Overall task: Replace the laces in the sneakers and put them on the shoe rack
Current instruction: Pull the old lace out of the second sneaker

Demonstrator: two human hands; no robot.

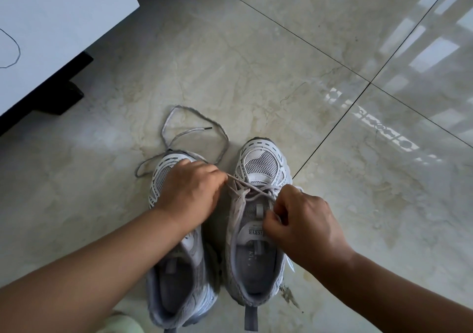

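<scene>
Polished marble-look floor tiles (294, 58) fill the view, with a white cabinet (51, 25) at ten o'clock. Left to right: a loose grey lace (179, 138) lies coiled beyond the left sneaker (176, 268); soft and limp, it is best taken by its stiff tip. The left hand (189, 192) is pinched shut on the strand (236, 180) stretched across to the right sneaker (258, 230). The right hand (302, 225) is closed on lacing at the eyelets. Both sneakers look light and pliable, toes pointing to twelve o'clock, long axes running twelve to six.
</scene>
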